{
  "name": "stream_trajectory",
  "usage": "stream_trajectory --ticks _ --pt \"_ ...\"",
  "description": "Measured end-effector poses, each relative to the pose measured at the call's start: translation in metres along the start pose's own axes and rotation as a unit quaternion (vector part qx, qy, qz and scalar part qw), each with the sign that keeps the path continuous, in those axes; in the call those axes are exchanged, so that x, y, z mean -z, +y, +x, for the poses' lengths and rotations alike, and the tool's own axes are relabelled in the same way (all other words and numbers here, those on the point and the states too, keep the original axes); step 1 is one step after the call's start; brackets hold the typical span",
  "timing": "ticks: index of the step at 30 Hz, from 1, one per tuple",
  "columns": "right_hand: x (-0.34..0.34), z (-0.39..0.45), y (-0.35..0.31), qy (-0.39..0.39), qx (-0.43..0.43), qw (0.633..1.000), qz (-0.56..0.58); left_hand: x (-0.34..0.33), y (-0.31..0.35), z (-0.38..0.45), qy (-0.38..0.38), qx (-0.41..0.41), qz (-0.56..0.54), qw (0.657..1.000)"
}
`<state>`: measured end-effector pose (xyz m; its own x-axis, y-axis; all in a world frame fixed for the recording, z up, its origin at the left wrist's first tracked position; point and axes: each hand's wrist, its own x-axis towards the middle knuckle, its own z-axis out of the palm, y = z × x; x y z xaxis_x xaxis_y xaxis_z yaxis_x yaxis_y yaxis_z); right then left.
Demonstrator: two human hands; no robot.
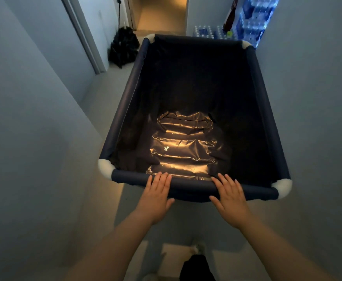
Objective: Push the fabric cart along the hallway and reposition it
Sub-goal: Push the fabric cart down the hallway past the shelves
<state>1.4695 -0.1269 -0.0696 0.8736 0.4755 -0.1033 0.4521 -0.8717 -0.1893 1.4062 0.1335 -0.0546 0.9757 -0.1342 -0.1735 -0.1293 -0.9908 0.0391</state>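
We see the cart [194,110] at frame centre, long axis running up toward the hallway opening. Left hand [156,196] and right hand [230,199] lie flat, fingers unclenched, on its near rail [192,184], equally close.

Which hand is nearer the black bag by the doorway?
Left. The left hand rests on the cart's near rail, on the side of the black bag; the right hand rests on that rail farther right.

Dark matt cloth cart [125,110], glossy crinkled liner [182,147], white plastic corners [105,167]
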Motion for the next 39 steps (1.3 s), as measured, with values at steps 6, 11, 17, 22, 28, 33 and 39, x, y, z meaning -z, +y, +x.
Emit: stream_trajectory --ticks 6,11,17,22,28,33,39 --pt "0.007 0.057 0.033 0.015 0.031 0.999 -0.012 0.006 0.003 0.05 -0.001 0.042 -0.025 0.999" --pt "0.017 0.095 0.058 0.02 0.056 0.998 -0.016 0.01 0.01 0.079 -0.004 0.07 -0.027 0.997" --pt "0.025 0.121 0.078 0.018 0.074 0.997 -0.016 0.013 0.022 0.095 -0.008 0.086 -0.051 0.995" --pt "0.028 0.127 0.093 0.022 0.071 0.997 -0.017 0.014 0.036 0.095 -0.011 0.093 -0.076 0.993" --pt "0.033 0.121 0.103 0.009 0.044 0.999 -0.005 0.015 0.055 0.085 -0.022 0.078 -0.096 0.992" --pt "0.035 0.108 0.114 -0.005 0.033 0.999 -0.015 0.012 0.078 0.07 -0.026 0.067 -0.081 0.994" --pt "0.033 0.087 0.125 -0.007 0.003 1.0 -0.016 0.01 0.083 0.049 -0.022 -0.037 -0.031 0.999"
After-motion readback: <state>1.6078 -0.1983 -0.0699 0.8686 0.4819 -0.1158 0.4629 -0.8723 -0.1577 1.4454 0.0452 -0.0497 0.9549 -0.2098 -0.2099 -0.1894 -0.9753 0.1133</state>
